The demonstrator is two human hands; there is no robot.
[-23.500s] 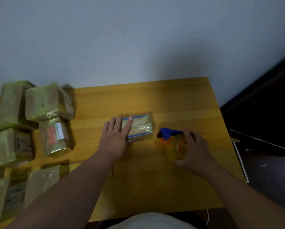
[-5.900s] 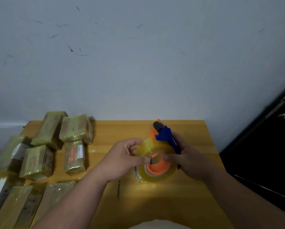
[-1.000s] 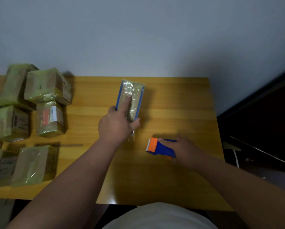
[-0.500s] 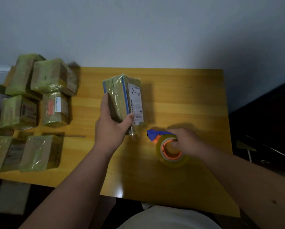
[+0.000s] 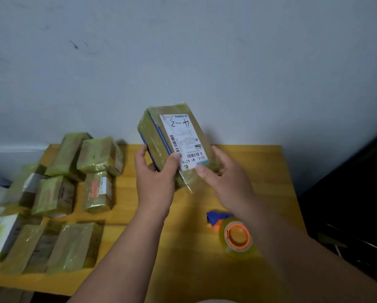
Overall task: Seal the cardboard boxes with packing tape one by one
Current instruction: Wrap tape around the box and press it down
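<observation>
Right now I am between strokes of taping: I have the small cardboard box wrapped in glossy yellowish tape [image 5: 174, 143] lifted clear of the yellow wooden table [image 5: 270, 171], tilted with its far end up toward the wall, and I am looking it over. My left hand [image 5: 156, 178] grips its near left corner, thumb curled onto the labelled face and fingers behind. My right hand [image 5: 223, 178] holds the near right corner, thumb pressed at the bottom edge of the white shipping label [image 5: 184, 142]; its other fingers curl round the far side, mostly hidden.

By my reading, this box is nearly done. A loose tail of clear tape seems to hang below its near end, so the next move calls for smoothing that flap flat, checking for bare cardboard, and then either setting the box down or reaching for the roll of clear packing tape on its orange and blue dispenser [image 5: 235, 235], which lies on the table near my right forearm, untouched.

The box itself is a slim oblong, tape shining and slightly wrinkled over brown card, with a blue stripe along one long edge. Its label carries barcodes and handwritten marks under the film.

Other taped parcels [image 5: 73, 182] sit grouped at the table's left side.
</observation>
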